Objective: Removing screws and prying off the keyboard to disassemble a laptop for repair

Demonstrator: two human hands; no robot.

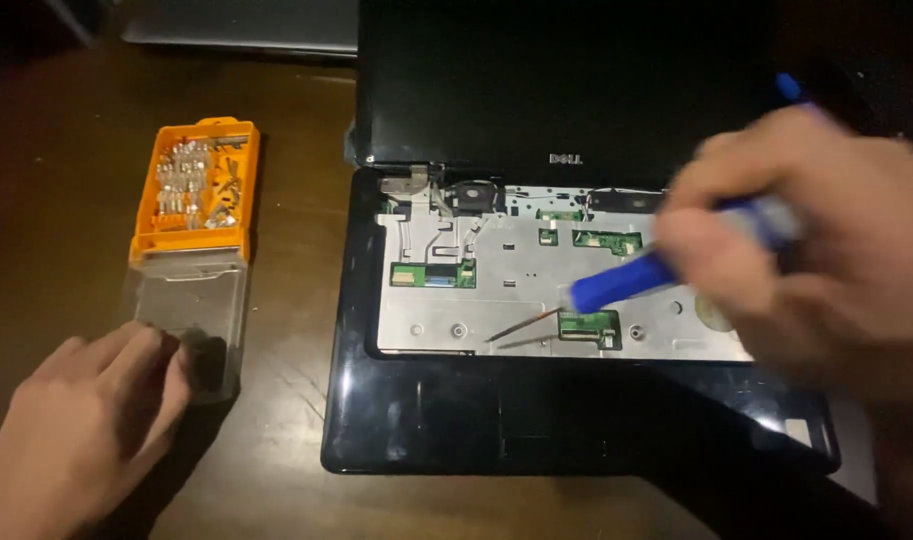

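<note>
The right hand (817,230) grips a blue-handled screwdriver (632,280), tip just beyond the fist over the opened laptop (577,420) near a green circuit board (589,323) — a slip could gouge it. The left hand (77,430), fingers loose and holding nothing, touches the clear bit-case lid (192,300) — a nudge could spill bits.

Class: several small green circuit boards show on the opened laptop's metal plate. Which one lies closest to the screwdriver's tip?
The lower green board, just right of the screwdriver tip. The others sit higher up, near the hinge, or far left.

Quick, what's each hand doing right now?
Left hand: open, fingertips on the clear case lid.
Right hand: closed, holding the blue screwdriver.
</note>
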